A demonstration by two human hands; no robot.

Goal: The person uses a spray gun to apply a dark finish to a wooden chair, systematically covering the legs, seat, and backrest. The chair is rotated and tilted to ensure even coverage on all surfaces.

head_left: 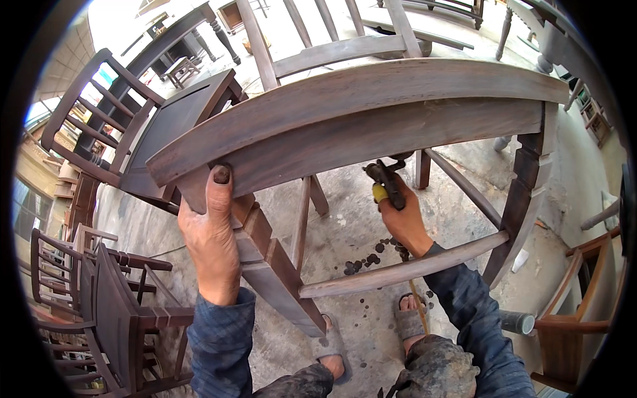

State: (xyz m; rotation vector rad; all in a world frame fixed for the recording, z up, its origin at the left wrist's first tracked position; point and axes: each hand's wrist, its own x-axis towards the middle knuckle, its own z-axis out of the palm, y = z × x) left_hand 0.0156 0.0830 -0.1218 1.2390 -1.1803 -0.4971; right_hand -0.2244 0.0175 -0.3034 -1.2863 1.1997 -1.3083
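A greyish-brown wooden chair (371, 79) stands before me, its seat's curved front edge and front rail facing me and its slatted back on the far side. My left hand (212, 239) grips the left front corner of the seat, thumb on the rail and fingers hidden behind. Below the rail, between the front legs, my right hand (406, 215) is closed around a dark spray gun (387, 186). Something yellow shows by its fingers. The gun's nozzle end is partly lost under the seat. A thin yellowish hose (418, 305) hangs below my right forearm.
Dark wooden chairs (109, 298) crowd the left side, with another chair (159, 132) behind them. A dark table (166, 43) stands at the far left. Brown wooden furniture (577, 298) is at the right. Dark wet spots (361, 265) mark the concrete floor near my sandalled feet.
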